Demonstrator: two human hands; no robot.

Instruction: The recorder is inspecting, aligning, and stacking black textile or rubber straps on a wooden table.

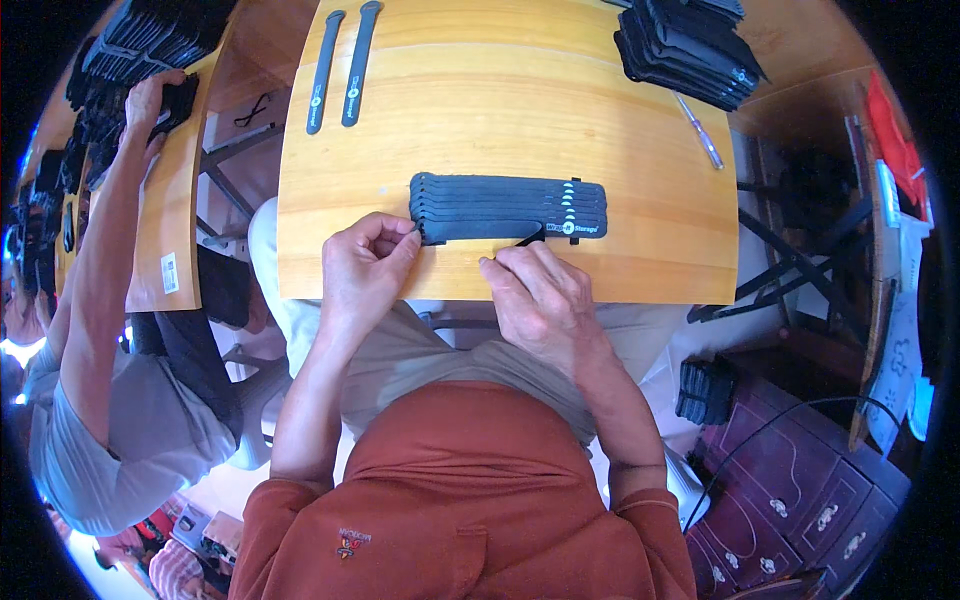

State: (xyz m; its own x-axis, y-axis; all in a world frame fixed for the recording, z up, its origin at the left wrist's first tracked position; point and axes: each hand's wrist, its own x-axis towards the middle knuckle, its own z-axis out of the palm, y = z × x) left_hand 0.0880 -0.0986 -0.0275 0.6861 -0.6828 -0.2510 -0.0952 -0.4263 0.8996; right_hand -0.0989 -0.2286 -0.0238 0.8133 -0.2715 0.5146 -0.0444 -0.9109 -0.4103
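A fanned row of black hook-and-loop straps (490, 200) lies on the wooden table (500, 120), with the rounded ends staggered at the left and white print near the right. The thumb and index finger of my left hand (365, 262) pinch the left end of the nearest strap. My right hand (545, 295) is closed at the row's near edge, its fingers around the dark tip of a strap that angles up from the row. Its fingertips are partly hidden from above. Two single straps (361, 65) lie apart at the table's far left.
At the far right sit a pile of black straps (685, 55) and a screwdriver (700, 132). Another person's arm (105, 240) reaches over strap bundles (150, 45) on a left-hand table. Below right stand a dark red drawer cabinet (790, 490) and a black bundle (705, 390).
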